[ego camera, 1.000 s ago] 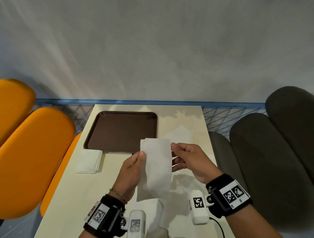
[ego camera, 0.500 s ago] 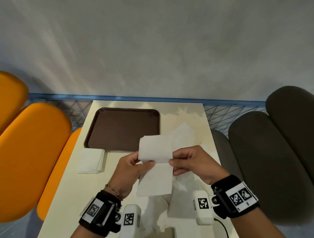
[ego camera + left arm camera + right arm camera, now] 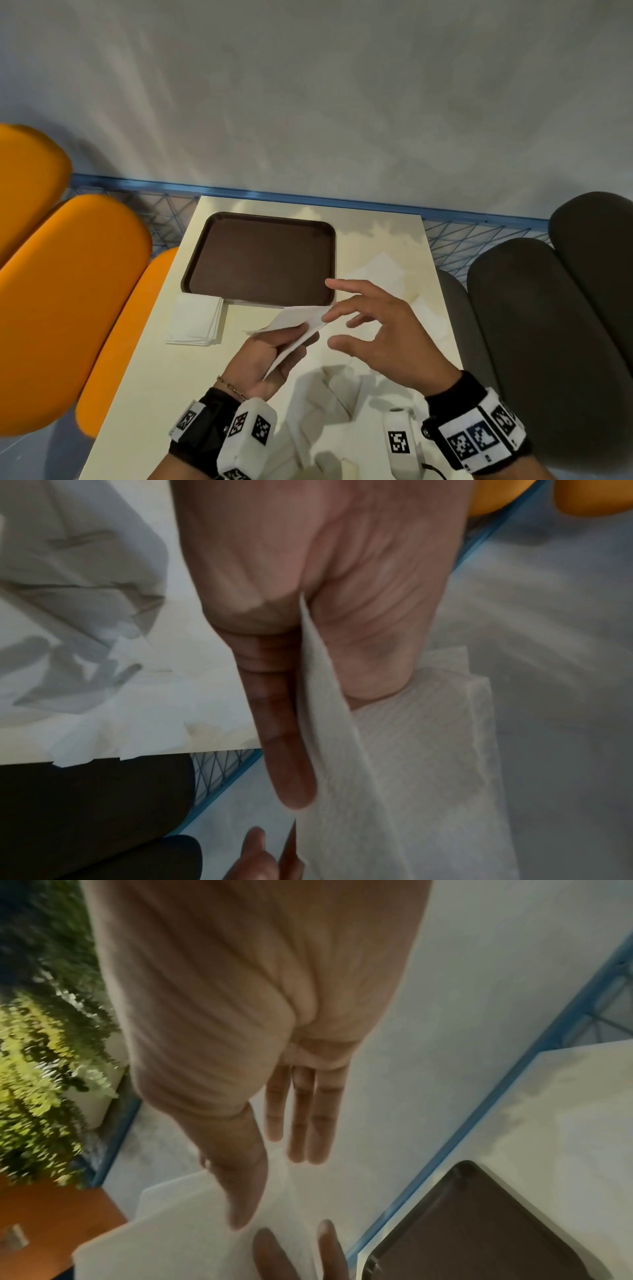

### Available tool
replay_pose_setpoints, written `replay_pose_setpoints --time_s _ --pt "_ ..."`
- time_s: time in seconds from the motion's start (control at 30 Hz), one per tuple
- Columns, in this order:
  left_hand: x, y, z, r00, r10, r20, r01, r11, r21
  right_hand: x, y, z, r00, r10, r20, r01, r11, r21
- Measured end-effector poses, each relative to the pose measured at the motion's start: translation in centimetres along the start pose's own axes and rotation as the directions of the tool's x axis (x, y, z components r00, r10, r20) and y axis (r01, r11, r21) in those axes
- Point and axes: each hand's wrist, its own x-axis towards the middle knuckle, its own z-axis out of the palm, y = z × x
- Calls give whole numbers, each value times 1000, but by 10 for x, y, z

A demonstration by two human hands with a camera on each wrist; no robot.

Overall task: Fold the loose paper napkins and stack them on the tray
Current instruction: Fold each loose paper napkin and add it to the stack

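A white folded napkin (image 3: 297, 325) hangs above the table, pinched between the thumb and fingers of my left hand (image 3: 301, 334). The left wrist view shows that napkin (image 3: 404, 750) doubled over in the left hand (image 3: 329, 737). My right hand (image 3: 342, 322) hovers just right of it with fingers spread and straight, one fingertip at the napkin's right end. Its fingers (image 3: 308, 1123) hold nothing in the right wrist view. The brown tray (image 3: 260, 260) lies bare at the table's far left. A stack of folded napkins (image 3: 195, 318) rests on the table by the tray's near left corner.
Loose unfolded napkins (image 3: 335, 390) lie on the cream table (image 3: 144, 394) under my hands, and more (image 3: 387, 270) right of the tray. Orange seats (image 3: 68, 291) flank the left side, dark seats (image 3: 548, 325) the right. A blue mesh rail (image 3: 308, 198) runs behind.
Both hands pinched the napkin upright and folded its top half down. Now the right hand has let go and spread, and the left alone holds the folded napkin, tilted nearly flat.
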Motion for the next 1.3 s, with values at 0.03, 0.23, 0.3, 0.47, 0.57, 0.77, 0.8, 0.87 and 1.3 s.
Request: replay_pose_setpoints --time_s 0.03,0.23,0.3,0.47,0.57,0.77,0.8,0.87,1.3 --pt "1 1 -1 1000 -14 12 14 1000 -15 2 -2 2 1000 -7 13 7 1000 -28" --pt "-4 2 -1 988 -42 145 43 999 -7 20 0 13 998 48 -49 -46 997 55" --pt "-4 3 -5 988 27 149 -44 992 115 23 0 12 990 124 -68 -120 991 61" --pt "-11 25 -13 935 354 17 -348 910 227 27 1 2 980 196 -19 -195 978 71" --pt "-28 38 -8 819 556 142 -548 684 481 28 1 -2 980 198 25 -199 978 52" --pt "-35 36 3 731 639 238 -597 431 676 27 3 -2 983 173 58 -178 980 91" --pt "-35 36 5 737 636 228 -605 473 640 26 3 -2 984 170 59 -175 979 107" --pt "-37 33 9 760 607 234 -609 536 585 23 4 -3 985 164 61 -171 976 134" --pt "-38 17 18 740 641 206 -588 466 661 12 17 5 980 183 -83 -165 967 193"
